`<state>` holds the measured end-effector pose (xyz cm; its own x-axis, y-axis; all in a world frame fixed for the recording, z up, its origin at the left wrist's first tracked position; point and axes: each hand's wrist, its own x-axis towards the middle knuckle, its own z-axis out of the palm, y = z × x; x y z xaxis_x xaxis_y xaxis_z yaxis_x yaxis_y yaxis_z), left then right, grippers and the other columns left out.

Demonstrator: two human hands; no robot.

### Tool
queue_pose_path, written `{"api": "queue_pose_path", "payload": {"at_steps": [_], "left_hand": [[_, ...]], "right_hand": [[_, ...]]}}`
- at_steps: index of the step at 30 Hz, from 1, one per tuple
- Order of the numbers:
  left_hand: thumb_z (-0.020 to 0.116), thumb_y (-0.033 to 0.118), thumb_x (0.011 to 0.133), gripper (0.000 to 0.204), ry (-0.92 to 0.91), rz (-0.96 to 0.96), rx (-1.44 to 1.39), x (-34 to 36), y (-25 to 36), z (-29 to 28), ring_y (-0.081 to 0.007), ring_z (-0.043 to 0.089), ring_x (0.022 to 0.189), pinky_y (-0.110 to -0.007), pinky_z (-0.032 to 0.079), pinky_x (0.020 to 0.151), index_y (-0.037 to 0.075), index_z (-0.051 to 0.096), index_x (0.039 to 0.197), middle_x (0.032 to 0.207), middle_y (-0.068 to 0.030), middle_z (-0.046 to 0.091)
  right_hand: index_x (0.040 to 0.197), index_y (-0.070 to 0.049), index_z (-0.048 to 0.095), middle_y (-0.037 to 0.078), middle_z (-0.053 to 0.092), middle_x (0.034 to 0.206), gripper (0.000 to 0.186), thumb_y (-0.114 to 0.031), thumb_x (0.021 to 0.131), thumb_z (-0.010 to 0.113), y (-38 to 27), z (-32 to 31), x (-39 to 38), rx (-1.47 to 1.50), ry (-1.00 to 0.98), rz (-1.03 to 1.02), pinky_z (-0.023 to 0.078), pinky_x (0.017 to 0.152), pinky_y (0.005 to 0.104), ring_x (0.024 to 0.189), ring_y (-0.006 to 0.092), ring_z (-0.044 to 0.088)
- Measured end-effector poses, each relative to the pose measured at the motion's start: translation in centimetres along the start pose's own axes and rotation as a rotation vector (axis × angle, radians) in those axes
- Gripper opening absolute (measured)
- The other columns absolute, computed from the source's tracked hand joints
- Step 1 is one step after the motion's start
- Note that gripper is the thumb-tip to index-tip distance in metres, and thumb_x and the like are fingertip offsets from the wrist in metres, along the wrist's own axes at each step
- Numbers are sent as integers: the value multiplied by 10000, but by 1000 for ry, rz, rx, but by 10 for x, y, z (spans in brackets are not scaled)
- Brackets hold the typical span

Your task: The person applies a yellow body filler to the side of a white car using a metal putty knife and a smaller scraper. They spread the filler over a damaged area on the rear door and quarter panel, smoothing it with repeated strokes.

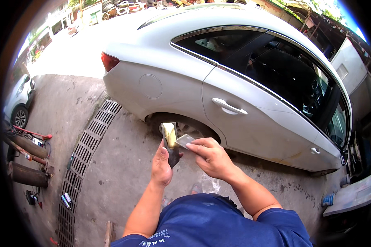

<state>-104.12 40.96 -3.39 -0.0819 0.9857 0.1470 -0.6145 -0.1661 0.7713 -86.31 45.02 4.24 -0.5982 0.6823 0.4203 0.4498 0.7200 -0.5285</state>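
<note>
My left hand (162, 166) is closed around a dark flat putty knife (172, 158), held up with its wide end away from me. Pale yellow putty (170, 133) covers that wide end. In my right hand (213, 158) a thin grey rectangular scraper (184, 140) is pinched between thumb and fingers. Its edge is close beside the putty; I cannot tell whether the two touch. Beyond both hands stands a white car (173, 82), its rear wheel (189, 131) partly hidden behind the tools. Yellowish smears (290, 157) mark the lower door panel.
A slotted metal drain grate (86, 142) runs along the concrete floor at left. Near it are thick rusty pipes (31, 148), a red-handled tool (35, 132) and small bottles (66, 199). Another car (20, 103) stands far left. At right are a blue can (327, 200) and a pale panel (354, 197).
</note>
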Motion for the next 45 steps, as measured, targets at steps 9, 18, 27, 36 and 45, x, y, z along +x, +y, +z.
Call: {"api": "queue_pose_path", "payload": {"at_steps": [9,18,27,36,45], "left_hand": [[373,465,998,633,-157,-175,-293,14,12,-5,-306,497,1226,-457,500,913,40,288,1459,1362,-163,474],[433,500,962,688,-595,-507,-839,3,13,-11,-551,374,1259,-609,534,801,81,250,1477,1448,-224,347],[402,521,973,681,-203,-57,-335,19,26,9,-312,440,1292,-468,408,1026,57,285,1458,1397,-170,449],[448,272,1018,472,-322,160,608,15,24,-18,-174,520,1158,-312,405,989,4,407,1405,1280,-85,551],[543,441,923,676,-487,-502,-723,0,34,-43,-497,584,1037,-592,549,715,53,314,1427,1337,-249,460]], "right_hand": [[1116,-84,669,127,622,1067,445,47,694,622,6,-18,6,19,59,-156,506,838,382,989,309,591],[1116,-53,661,125,604,1149,465,136,702,571,24,-43,31,233,-39,-310,495,856,357,1041,288,582],[1261,16,475,127,633,1106,442,-111,876,651,23,-8,-22,1192,-123,635,452,929,344,1030,161,594],[1229,15,480,117,638,1072,427,-34,838,644,17,-13,31,1457,23,529,515,849,305,946,151,626],[1100,-74,650,122,574,1184,471,139,689,562,-7,-24,45,642,-161,-306,473,942,376,1167,285,539]]}}
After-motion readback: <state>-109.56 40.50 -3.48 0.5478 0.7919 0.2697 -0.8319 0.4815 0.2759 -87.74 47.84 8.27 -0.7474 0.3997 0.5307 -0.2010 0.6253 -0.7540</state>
